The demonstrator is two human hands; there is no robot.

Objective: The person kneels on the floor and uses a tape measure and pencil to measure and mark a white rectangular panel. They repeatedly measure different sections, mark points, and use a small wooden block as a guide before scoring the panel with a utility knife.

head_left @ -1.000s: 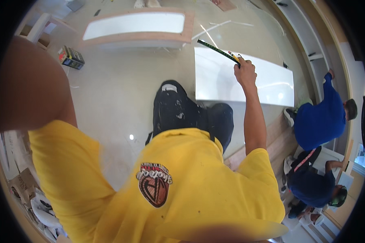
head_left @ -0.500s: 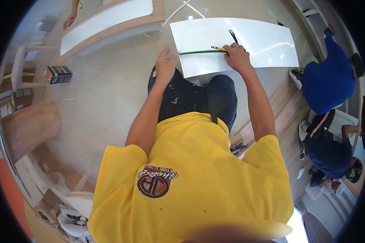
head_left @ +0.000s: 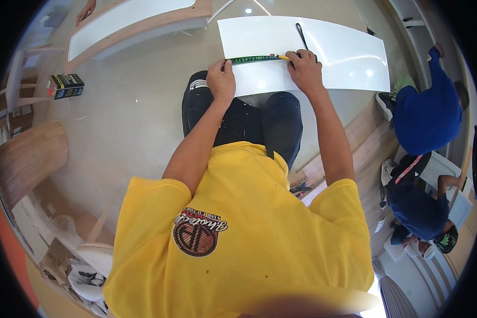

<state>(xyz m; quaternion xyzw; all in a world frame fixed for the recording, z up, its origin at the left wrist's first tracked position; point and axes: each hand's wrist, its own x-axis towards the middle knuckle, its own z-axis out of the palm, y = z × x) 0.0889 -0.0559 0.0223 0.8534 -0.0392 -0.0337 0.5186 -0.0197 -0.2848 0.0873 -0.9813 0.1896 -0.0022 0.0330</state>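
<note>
A white sheet (head_left: 350,61) with a glossy face lies on the floor just beyond my knees. Across its left part runs the green blade of a tape measure (head_left: 249,60). At the sheet's left edge, my left hand (head_left: 221,82) pinches the end of this blade between thumb and fingers. My right hand (head_left: 306,73) is closed over the tape measure's body, which is mostly hidden under the fingers. A yellow pencil (head_left: 283,57) also sticks out of that hand, pointing left along the blade. A black wrist strap (head_left: 301,36) trails from it onto the sheet.
A wood-framed white panel (head_left: 138,26) lies at the far left, with another person's hand (head_left: 86,12) beside it. A black and yellow can (head_left: 65,86) and a chair (head_left: 24,79) stand left. Two people (head_left: 426,114) work at right, near wooden boards (head_left: 355,135).
My left hand has moved from just off the sheet onto its left edge and taken the tape's end. My right hand has shifted slightly left, and the blade now shows its markings.
</note>
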